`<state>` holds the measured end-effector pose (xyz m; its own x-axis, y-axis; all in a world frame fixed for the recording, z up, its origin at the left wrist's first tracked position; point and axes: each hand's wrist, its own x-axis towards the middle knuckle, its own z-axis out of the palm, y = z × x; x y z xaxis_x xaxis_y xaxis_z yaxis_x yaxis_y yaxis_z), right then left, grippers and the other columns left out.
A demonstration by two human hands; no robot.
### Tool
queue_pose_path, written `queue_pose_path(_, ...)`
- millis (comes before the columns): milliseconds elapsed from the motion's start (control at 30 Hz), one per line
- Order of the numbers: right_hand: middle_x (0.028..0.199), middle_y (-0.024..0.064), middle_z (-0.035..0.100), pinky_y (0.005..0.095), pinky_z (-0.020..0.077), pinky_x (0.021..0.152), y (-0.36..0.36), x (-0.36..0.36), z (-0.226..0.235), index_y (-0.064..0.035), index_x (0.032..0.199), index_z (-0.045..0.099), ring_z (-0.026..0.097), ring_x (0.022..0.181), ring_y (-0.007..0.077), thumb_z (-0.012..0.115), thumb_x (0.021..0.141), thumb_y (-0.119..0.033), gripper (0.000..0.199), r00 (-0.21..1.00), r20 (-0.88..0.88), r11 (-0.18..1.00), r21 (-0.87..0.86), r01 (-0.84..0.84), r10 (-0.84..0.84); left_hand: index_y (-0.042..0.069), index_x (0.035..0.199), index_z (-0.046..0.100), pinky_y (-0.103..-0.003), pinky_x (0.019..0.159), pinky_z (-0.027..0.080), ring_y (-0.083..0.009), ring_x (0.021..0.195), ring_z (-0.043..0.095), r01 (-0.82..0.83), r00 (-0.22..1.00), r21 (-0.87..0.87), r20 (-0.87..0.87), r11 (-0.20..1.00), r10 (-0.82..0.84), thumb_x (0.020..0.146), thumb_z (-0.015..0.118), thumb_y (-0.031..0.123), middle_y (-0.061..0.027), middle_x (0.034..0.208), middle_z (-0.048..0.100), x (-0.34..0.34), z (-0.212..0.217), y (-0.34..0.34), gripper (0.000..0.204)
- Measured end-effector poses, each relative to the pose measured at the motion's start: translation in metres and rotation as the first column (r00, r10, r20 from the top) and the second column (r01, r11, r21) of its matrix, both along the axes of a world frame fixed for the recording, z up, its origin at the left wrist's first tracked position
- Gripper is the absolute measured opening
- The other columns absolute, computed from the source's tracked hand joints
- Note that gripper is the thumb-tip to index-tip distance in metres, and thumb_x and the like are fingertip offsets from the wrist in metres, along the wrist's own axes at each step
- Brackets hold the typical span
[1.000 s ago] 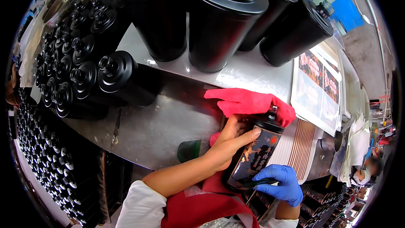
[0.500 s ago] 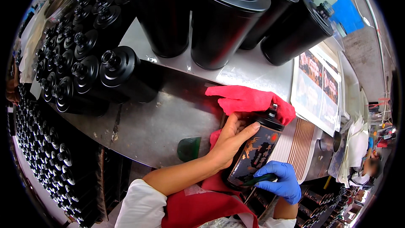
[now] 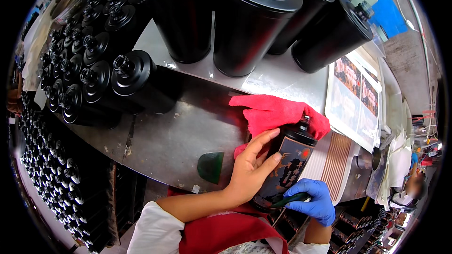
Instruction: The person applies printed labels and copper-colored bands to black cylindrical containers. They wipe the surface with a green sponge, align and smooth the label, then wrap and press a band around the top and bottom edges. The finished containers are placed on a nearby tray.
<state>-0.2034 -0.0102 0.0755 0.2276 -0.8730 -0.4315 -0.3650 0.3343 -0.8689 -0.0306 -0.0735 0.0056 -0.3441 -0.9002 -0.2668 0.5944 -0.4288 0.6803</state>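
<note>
A black bottle (image 3: 288, 162) with gold, grey and red decoration leans at a slant, its neck on a bunched red cloth (image 3: 278, 110). My bare left hand (image 3: 252, 171) lies along the bottle's left side, thumb at its decorated face, fingers stretched and spread. In a blue glove, my right hand (image 3: 314, 201) pinches a dark green flat scraper (image 3: 285, 202). The scraper's edge is against the lower part of the bottle. Another green flat piece (image 3: 211, 167) with a rounded end lies on the metal table (image 3: 169, 136) left of my hand.
Large plain black bottles (image 3: 249, 23) stand on a raised metal shelf (image 3: 155, 42) ahead. Many more black bottles (image 3: 132, 77) crowd the left. Printed sheets (image 3: 353, 99) and a brown-striped sheet (image 3: 336, 160) lie at right. Decorated bottles (image 3: 353, 221) sit low at right.
My left hand has slid down and left along the bottle; its thumb and fingers have loosened and spread. My right hand with the scraper has hardly moved.
</note>
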Motion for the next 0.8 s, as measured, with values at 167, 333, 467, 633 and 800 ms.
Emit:
queue_pose_path(167,0.084,0.0077,0.067,0.0262,0.0492,0.069,0.0,0.0,-0.001,-0.0043,0.095,0.068,0.064,0.076,0.0168,0.076,0.068,-0.005,0.028,1.0,-0.011,0.999,-0.021,-0.028,0.028,0.0,0.122,0.042,-0.029,0.091,0.042,-0.0152,0.107,0.048,0.011,1.0,0.056,0.017,0.998,-0.012,0.086,0.061,0.009,-0.0107,0.115,0.05,-0.003,0.003,-0.01,0.042)
queue_pose_path(333,0.087,0.0068,0.066,0.025,0.0489,0.069,0.002,0.002,0.002,-0.0037,0.098,0.065,0.063,0.076,0.0137,0.074,0.071,-0.003,0.029,1.0,0.025,1.0,-0.02,0.01,-0.01,0.003,0.11,0.045,-0.026,0.08,0.046,-0.0126,0.091,0.053,0.031,0.998,0.229,-0.066,0.973,-0.017,0.084,0.065,0.013,-0.0085,0.101,0.053,-0.014,0.003,-0.024,0.034)
queue_pose_path(467,0.088,0.0053,0.065,0.0239,0.0486,0.07,0.016,0.003,-0.002,-0.003,0.098,0.063,0.061,0.077,0.0105,0.074,0.072,-0.002,0.028,0.946,0.159,0.95,-0.088,0.3,-0.284,0.005,0.107,0.046,-0.027,0.079,0.047,-0.0125,0.089,0.055,0.04,0.981,0.298,-0.192,0.954,0.019,0.088,0.058,0.011,-0.006,0.1,0.055,-0.009,-0.006,-0.025,0.023)
queue_pose_path(633,0.084,0.0105,0.063,0.0282,0.0507,0.064,-0.002,0.005,0.01,-0.0057,0.096,0.064,0.062,0.07,0.0224,0.073,0.073,-0.005,0.025,0.977,-0.186,0.89,-0.456,0.008,-0.104,0.002,0.111,0.05,-0.031,0.086,0.042,-0.019,0.096,0.052,0.085,0.846,-0.336,0.522,0.938,0.111,0.084,0.059,0.009,-0.01,0.108,0.053,0.032,-0.018,-0.006,0.029)
queue_pose_path(800,0.086,0.0072,0.064,0.0287,0.0493,0.07,-0.084,-0.026,0.011,-0.009,0.099,0.065,0.061,0.078,0.019,0.07,0.073,-0.006,0.027,0.83,-0.302,0.571,-0.82,0.024,-0.469,0.0,0.11,0.053,-0.04,0.089,0.036,-0.0332,0.102,0.045,0.577,0.076,-0.377,0.908,0.724,0.413,0.07,0.071,0.015,-0.0178,0.114,0.046,0.083,-0.006,0.016,0.047)
